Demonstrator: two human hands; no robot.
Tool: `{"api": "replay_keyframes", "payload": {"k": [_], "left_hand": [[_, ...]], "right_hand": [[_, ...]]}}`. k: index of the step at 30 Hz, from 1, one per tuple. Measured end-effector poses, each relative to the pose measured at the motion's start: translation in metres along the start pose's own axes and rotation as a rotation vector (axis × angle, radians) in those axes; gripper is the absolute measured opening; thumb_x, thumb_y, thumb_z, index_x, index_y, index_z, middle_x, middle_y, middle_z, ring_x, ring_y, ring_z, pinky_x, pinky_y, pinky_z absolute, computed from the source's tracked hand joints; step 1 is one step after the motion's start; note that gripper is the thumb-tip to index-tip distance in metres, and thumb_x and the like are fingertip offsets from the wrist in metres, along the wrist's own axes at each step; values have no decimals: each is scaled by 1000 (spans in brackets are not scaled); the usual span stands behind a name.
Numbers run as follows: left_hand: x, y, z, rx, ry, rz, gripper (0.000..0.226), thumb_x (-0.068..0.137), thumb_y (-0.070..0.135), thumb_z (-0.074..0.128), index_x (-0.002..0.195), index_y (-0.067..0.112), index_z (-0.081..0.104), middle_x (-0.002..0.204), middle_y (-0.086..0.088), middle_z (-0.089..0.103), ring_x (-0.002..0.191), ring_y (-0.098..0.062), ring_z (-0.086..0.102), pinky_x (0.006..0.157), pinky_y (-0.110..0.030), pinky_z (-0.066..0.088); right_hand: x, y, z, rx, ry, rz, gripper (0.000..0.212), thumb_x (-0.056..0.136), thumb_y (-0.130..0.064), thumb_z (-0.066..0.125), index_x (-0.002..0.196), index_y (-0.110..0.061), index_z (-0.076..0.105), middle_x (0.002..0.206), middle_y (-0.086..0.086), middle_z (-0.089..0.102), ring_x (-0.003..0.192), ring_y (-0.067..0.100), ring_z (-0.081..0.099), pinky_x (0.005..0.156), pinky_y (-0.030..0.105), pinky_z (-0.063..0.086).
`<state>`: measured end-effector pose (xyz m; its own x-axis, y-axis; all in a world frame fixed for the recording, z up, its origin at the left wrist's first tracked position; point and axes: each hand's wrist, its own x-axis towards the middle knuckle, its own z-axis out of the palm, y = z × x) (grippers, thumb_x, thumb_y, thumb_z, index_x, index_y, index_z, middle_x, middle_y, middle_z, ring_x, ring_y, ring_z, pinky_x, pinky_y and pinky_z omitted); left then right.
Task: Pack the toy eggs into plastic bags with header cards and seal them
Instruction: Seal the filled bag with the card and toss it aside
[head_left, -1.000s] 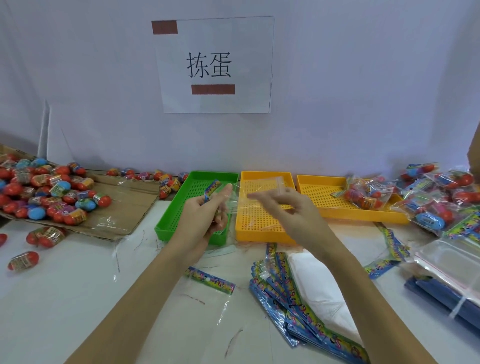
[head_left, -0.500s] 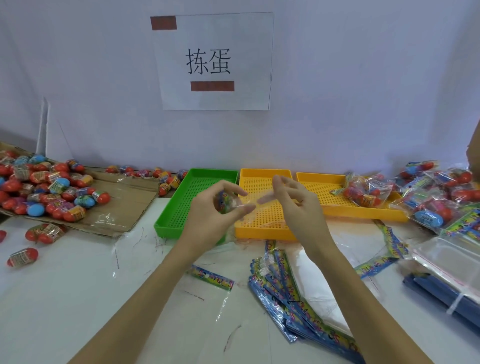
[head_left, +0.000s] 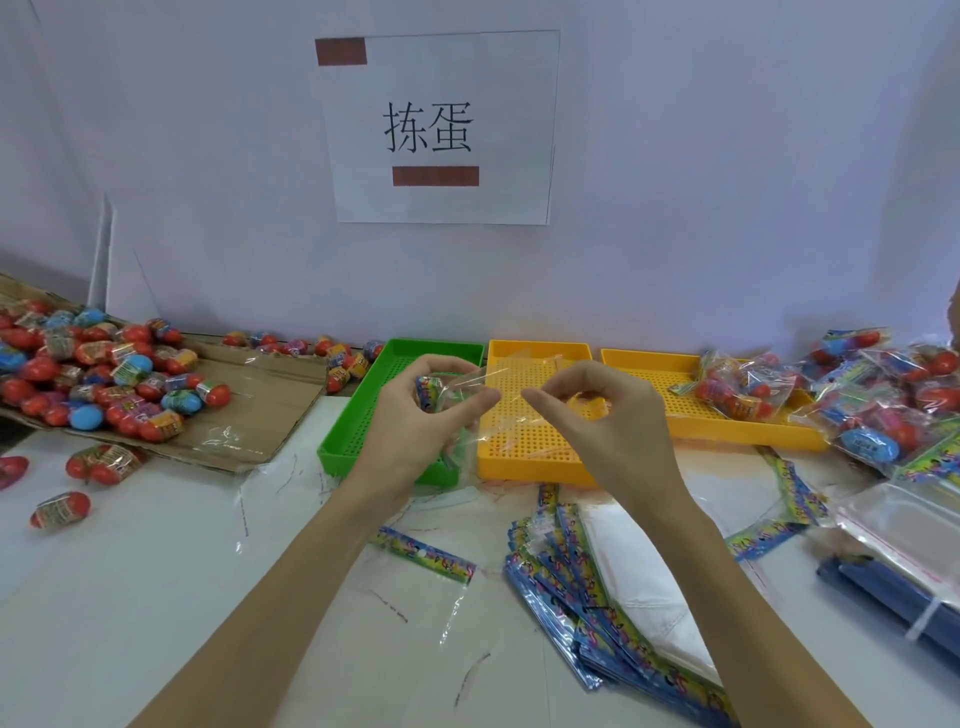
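- Left hand (head_left: 415, 415) pinches clear plastic bag (head_left: 470, 410) (colourful header card (head_left: 427, 391) inside its curl).
- Right hand (head_left: 597, 415), just beside, pinches the bag's other edge.

At 7 o'clock you have bare worktop (head_left: 130, 597) to pass a hand over, with only a lone header-card bag (head_left: 423, 555) lying toward the middle. Loose toy eggs (head_left: 98, 364) on cardboard (head_left: 260, 410) block 10 o'clock, and the green tray (head_left: 358, 431) and two yellow trays (head_left: 530, 457) wall off 12. Fanned empty bags (head_left: 582, 597) crowd 5 o'clock, filled bags (head_left: 878, 410) pile up at 2.
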<state>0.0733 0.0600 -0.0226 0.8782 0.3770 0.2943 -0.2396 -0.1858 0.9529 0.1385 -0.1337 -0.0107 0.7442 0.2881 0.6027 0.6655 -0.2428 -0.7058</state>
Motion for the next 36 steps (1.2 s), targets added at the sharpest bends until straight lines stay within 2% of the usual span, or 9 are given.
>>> {"api": "replay_keyframes", "payload": {"k": [3, 6, 12, 15, 21, 25, 28, 32, 36], "left_hand": [[0, -2, 2, 109, 81, 36, 60, 70, 53, 90, 121, 45, 59, 113, 0, 70, 92, -22, 69, 75, -38, 56], [-2, -2, 2, 99, 77, 86, 68, 70, 50, 91, 127, 44, 53, 112, -3, 71, 88, -21, 72, 73, -36, 57], [0, 1, 3, -19, -12, 55, 34, 89, 39, 77, 113, 17, 67, 94, -1, 78, 65, -10, 69, 55, -21, 52], [6, -2, -1, -43, 72, 24, 19, 97, 27, 71, 101, 9, 75, 93, -7, 79, 79, -18, 72, 73, -28, 56], [3, -5, 1, -25, 101, 137, 8, 96, 16, 74, 98, 8, 73, 86, -7, 77, 75, -22, 74, 68, -24, 58], [4, -6, 3, 3, 164, 99, 12, 97, 23, 72, 94, 12, 71, 77, -10, 70, 64, -21, 66, 59, -34, 56], [3, -6, 6, 115, 133, 117, 20, 95, 37, 72, 107, 22, 66, 96, 0, 71, 85, -14, 67, 76, -29, 54], [5, -2, -3, 670, -34, 557, 81, 81, 61, 78, 147, 24, 48, 144, 8, 53, 133, -6, 43, 113, -22, 31], [0, -6, 2, 908, -213, 731, 72, 82, 54, 78, 141, 16, 61, 133, 2, 66, 124, -19, 60, 108, -30, 36]], "right_hand": [[1, -4, -1, 322, -185, 216, 22, 93, -36, 73, 102, -16, 76, 89, -3, 79, 78, 15, 75, 69, 21, 58], [-2, -2, 0, 463, -365, 383, 31, 93, -43, 70, 106, -17, 81, 103, -1, 80, 96, 17, 76, 83, 22, 60], [-3, -1, 1, 522, -147, 441, 23, 90, -30, 76, 98, -9, 79, 93, 6, 80, 94, 21, 77, 89, 33, 61], [0, -1, 0, 543, -44, 447, 20, 95, -23, 72, 101, -3, 75, 95, 8, 80, 89, 26, 78, 81, 31, 64], [-1, 2, 0, 872, -395, 724, 41, 96, -36, 69, 117, -1, 74, 116, 16, 76, 111, 28, 73, 90, 31, 61], [-2, 1, 4, 779, -308, 622, 34, 97, -33, 67, 112, -4, 78, 116, 8, 77, 111, 21, 73, 89, 30, 61], [-3, 1, 7, 512, -171, 435, 27, 101, -33, 62, 110, -13, 79, 107, -1, 80, 100, 14, 76, 80, 26, 62], [-3, -2, 6, 227, -226, 205, 23, 104, -31, 59, 114, -21, 78, 96, -9, 80, 94, 5, 75, 85, 22, 59], [-10, -6, 12, 31, -278, 47, 29, 103, -40, 59, 95, -28, 84, 97, -20, 78, 103, -2, 70, 94, 30, 53]]}}
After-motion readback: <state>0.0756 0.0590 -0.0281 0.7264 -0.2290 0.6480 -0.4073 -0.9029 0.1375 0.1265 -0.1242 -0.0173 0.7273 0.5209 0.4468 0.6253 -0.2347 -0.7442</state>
